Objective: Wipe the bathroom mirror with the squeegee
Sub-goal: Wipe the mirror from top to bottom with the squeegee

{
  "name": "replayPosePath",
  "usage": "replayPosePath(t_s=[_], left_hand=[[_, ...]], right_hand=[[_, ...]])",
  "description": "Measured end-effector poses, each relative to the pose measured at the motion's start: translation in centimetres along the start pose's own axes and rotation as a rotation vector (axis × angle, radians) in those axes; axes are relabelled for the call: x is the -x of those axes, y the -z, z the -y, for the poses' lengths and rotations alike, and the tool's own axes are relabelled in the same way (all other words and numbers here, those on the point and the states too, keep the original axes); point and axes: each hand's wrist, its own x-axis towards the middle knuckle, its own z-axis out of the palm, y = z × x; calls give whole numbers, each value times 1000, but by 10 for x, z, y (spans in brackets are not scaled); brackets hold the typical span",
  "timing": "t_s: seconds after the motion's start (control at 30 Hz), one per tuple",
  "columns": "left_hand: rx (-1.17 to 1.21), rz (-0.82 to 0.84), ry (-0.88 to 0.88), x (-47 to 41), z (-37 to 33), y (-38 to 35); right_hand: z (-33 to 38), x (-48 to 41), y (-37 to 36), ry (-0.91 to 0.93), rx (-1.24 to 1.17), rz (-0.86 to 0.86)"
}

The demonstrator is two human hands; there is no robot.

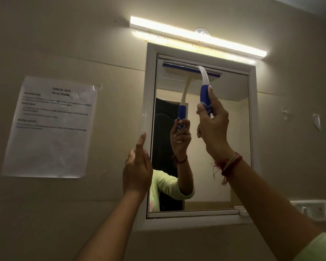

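Now, squeegee (205, 95): blue-and-white, blade at mirror (224, 129) top.
Right hand (213, 125): gripping its handle.
Left hand (137, 166): flat, open (on mirror's left frame).
Paper (51, 127): "Mirror Wiping".

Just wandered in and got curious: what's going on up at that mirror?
A person is cleaning the bathroom mirror. Their right hand grips the blue handle of a squeegee, whose blade is pressed against the glass near the top edge, just under the lit wall lamp. Their left hand rests open against the mirror's white frame on its left side. A printed sheet is stuck on the wall beside it.
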Motion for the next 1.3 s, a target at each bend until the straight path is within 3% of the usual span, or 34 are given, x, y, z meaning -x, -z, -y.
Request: replayPosePath(t_s=[0.47,1.3], left_hand=[[-1,1,-23,0,7,-4],[13,20,16,-2,8,-5]], right_hand=[[-16,-8,-12,88,90,-78],[-14,40,1,125,257,23]])
